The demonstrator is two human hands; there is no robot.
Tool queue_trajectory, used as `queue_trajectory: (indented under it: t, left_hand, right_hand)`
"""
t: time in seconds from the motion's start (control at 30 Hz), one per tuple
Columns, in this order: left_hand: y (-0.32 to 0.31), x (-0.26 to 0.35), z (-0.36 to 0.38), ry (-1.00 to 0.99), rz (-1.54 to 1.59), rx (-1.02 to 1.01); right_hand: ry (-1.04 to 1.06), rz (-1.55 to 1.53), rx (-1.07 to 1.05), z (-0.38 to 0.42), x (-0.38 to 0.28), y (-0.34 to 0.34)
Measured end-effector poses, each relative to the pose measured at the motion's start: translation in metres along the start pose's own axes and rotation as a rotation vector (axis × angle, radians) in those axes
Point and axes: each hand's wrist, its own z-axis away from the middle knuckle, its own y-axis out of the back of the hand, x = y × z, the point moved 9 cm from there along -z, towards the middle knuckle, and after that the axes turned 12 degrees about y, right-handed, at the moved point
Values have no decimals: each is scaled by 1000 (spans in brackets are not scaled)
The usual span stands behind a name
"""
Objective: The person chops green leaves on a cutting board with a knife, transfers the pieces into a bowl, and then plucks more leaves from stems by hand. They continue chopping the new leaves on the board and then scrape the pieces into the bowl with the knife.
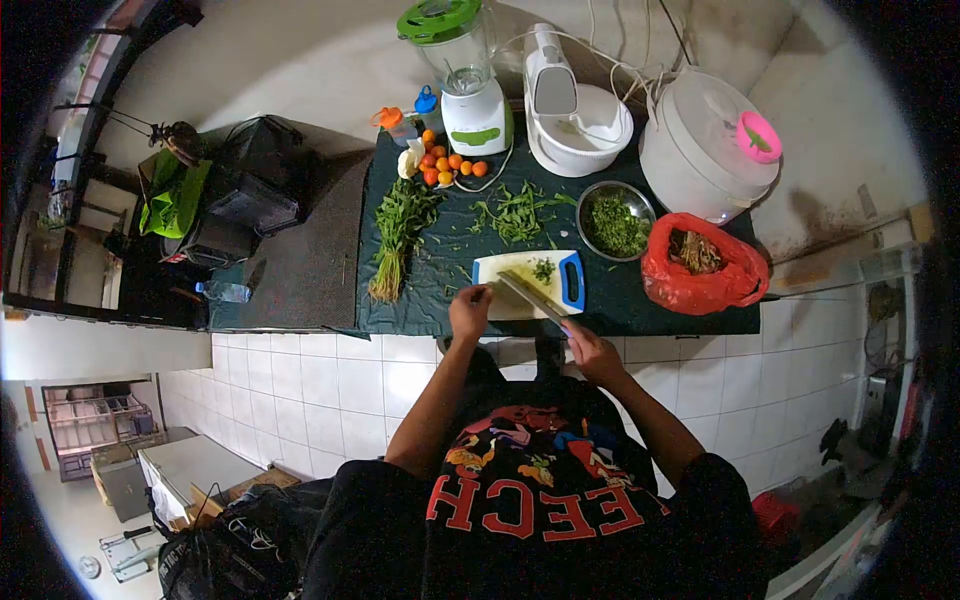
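Both hands work at a white cutting board on a dark-covered counter.

The right hand (592,352) has its fingers clamped on the handle of a long knife (533,297), whose blade slants up and left across the cutting board (515,272). The left hand (470,308) rests at the board's near left edge; whether its fingers are together or apart I cannot tell. A small heap of chopped greens (543,268) lies on the board. Farther back sit loose cut greens (520,212) and a metal bowl (614,221) of chopped leaves; a bundle of stalks (400,232) lies to the left, a red bag (703,265) to the right. A blender (462,70) stands at the far edge of the counter (640,310).
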Motion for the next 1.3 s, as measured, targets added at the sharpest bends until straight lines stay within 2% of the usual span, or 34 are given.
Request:
queue_trajectory:
  t: [0.1,0.17,0.2,0.27,0.3,0.33,0.37,0.4,0.43,0.5,0.6,0.67,0.73,0.77,0.8,0.83,0.9,0.93,1.0,1.03,1.13,1.23,1.3]
  left_hand:
    - [-16,19,5,-95,-67,-7]
    - [-26,41,13,-126,-83,-51]
    - [-30,45,12,-128,-76,-48]
    - [-44,50,11,-128,-64,-115]
    - [-46,63,13,-169,-160,-116]
    - [-57,51,5,-171,-156,-114]
    - [-68,48,-1,-269,-310,-53]
    - [-74,56,0,-365,-464,10]
    - [-77,56,-1,-368,-462,11]
    - [-72,59,5,-369,-351,103]
    - [-65,71,16,-416,-290,171]
    - [-62,75,24,-432,-331,169]
    - [-61,72,23,-458,-371,176]
    - [-68,75,27,-569,-481,140]
    - [-77,74,33,-676,-592,98]
    - [-78,71,32,-671,-593,98]
    - [-81,72,39,-744,-647,64]
    - [-82,75,41,-741,-649,62]
    - [-72,70,27,-412,-358,22]
    - [-74,67,24,-411,-358,17]
    - [-76,63,12,-428,-289,20]
    - [-76,63,7,-386,-239,-29]
    - [-73,58,5,-276,-200,-21]
  right_hand:
    - [-84,-59,73,-3,5,15]
    - [55,-30,254,-2,-1,31]
    - [60,-23,253,-3,-5,35]
    - [-77,-172,239,1,0,37]
    - [-73,-167,238,1,-9,44]
    - [-173,-220,180,3,-10,44]
    - [-274,-273,123,6,-8,40]
    - [-272,-270,125,7,-9,39]
    - [-268,-279,153,9,-9,40]
    - [-227,-274,242,10,-13,42]
    - [-291,-352,201,11,-9,32]
    - [-275,-356,201,11,-15,28]
    - [-399,-391,75,9,-21,23]
    - [-396,-392,74,9,-16,14]
    - [-307,-369,166,10,-16,9]
    - [-218,-345,257,9,-21,13]
    - [-235,-342,226,11,-22,7]
    - [-249,-333,201,10,-24,6]
    - [-309,-383,129,4,-33,15]
    - [-368,-430,59,5,-37,14]
    - [-298,-382,148,7,-32,11]
    - [-317,-340,122,8,-25,2]
    - [-280,-294,117,9,-27,-1]
